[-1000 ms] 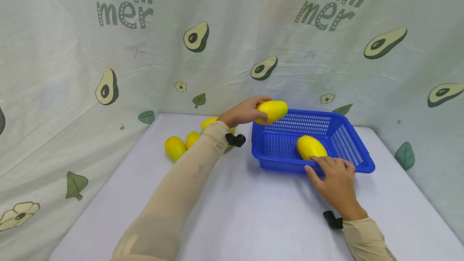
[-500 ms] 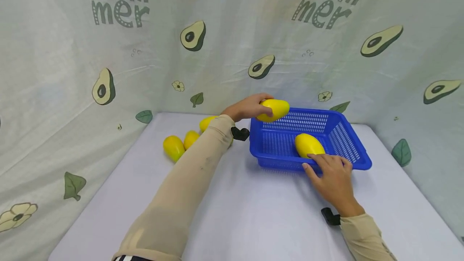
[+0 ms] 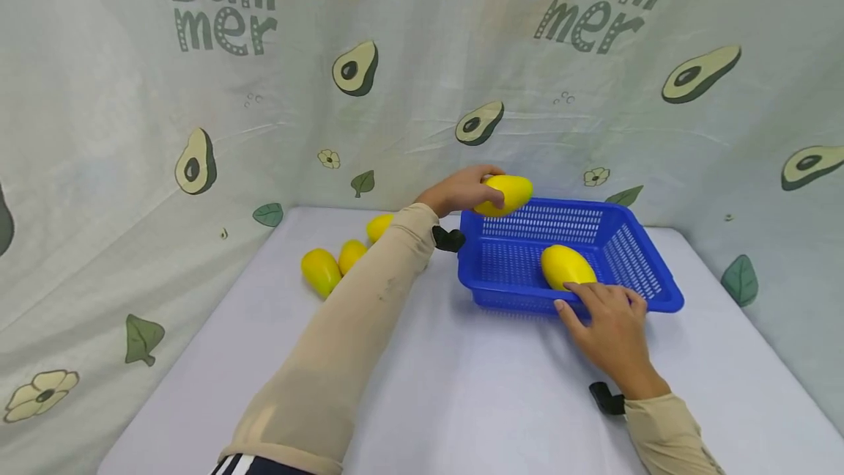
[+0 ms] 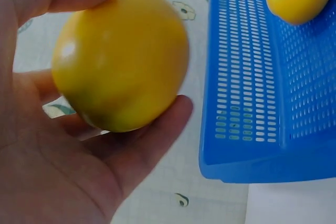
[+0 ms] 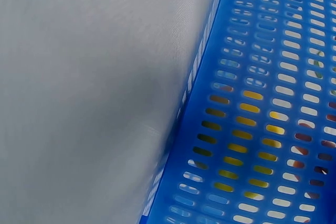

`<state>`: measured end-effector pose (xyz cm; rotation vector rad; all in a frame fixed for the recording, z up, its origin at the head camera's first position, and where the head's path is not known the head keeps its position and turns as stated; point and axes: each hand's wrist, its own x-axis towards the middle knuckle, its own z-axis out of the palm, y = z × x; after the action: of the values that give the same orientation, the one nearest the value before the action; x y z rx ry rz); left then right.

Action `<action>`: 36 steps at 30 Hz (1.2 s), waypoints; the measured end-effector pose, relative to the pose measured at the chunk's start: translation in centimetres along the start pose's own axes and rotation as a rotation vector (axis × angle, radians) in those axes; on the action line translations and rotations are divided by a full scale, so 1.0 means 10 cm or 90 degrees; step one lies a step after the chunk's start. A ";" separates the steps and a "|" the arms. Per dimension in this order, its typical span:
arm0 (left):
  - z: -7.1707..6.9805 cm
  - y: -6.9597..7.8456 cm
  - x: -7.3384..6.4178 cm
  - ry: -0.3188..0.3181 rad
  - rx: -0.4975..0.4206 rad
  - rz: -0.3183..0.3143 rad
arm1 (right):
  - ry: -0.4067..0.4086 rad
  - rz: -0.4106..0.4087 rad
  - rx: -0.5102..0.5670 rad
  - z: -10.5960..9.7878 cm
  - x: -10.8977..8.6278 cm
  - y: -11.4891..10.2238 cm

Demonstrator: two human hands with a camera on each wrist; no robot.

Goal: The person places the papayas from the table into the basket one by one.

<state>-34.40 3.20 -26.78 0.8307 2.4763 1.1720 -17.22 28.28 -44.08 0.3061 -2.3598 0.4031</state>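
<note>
In the head view my left hand (image 3: 469,189) grips a yellow mango (image 3: 509,195) above the back left corner of a blue plastic basket (image 3: 521,290). The left wrist view has this mango (image 4: 123,59) between thumb and fingers, with the basket (image 4: 244,161) beside it, apart from it. A second mango (image 3: 565,267) lies inside the basket near its front wall. My right hand (image 3: 609,328) holds the basket's front rim, fingers over it and thumb outside. Yellow shows through the slotted basket wall (image 5: 181,145) in the right wrist view.
Several more mangoes, among them one with a greenish end (image 3: 321,271), lie on the white table (image 3: 455,387) at the left, partly hidden by the left sleeve (image 3: 349,336). A printed cloth (image 3: 409,94) hangs behind the table.
My left hand has moved slightly right and up with the mango, further over the basket's back left corner. The right hand stays on the front rim, and the basket mango stays in place.
</note>
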 end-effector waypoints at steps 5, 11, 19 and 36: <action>0.01 0.02 0.03 0.052 -0.015 0.019 | -0.001 -0.006 -0.003 -0.02 0.03 0.02; -0.07 0.00 0.06 0.054 -0.038 0.014 | -0.011 -0.004 -0.015 0.02 0.03 0.00; -0.09 0.13 0.14 0.029 -0.012 0.026 | -0.015 0.011 -0.016 0.00 0.03 0.03; 0.29 0.25 0.32 -0.011 0.047 0.046 | -0.027 0.023 -0.012 0.00 -0.03 0.01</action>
<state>-34.64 8.17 -26.66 0.9541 2.5078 1.0981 -17.05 28.39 -44.33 0.2663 -2.4128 0.3938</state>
